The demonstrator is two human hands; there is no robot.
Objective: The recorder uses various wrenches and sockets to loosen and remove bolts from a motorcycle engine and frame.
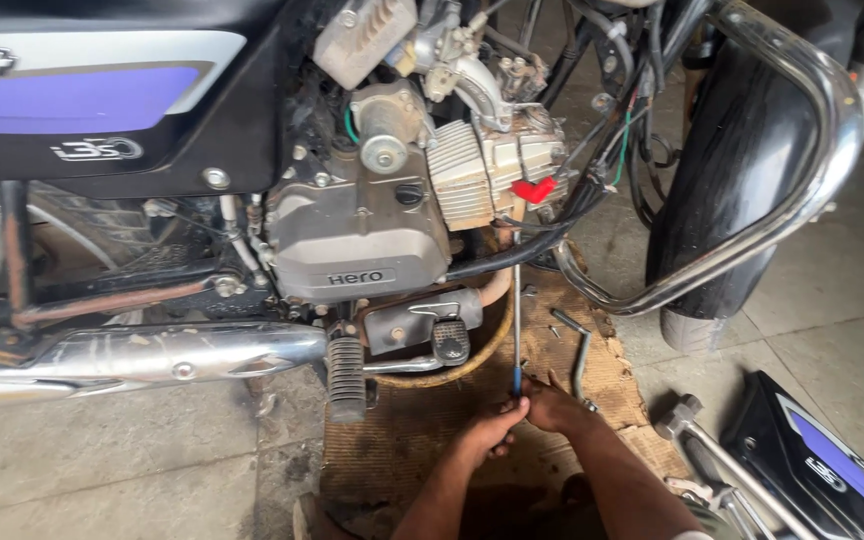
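Below the motorcycle engine point(372, 225), both hands — left hand point(492, 428), right hand point(555, 405) — closed on the handle end of a long screwdriver point(517, 320) standing upright toward the cylinder. Thin steel shaft: light, stiff, probably oily; best gripped low on the handle.

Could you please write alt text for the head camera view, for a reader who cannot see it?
Both hands, left hand and right hand, grip the handle of a long thin screwdriver pointing up at a motorcycle engine. Below lie worn cardboard, a chrome exhaust and a detached side panel.
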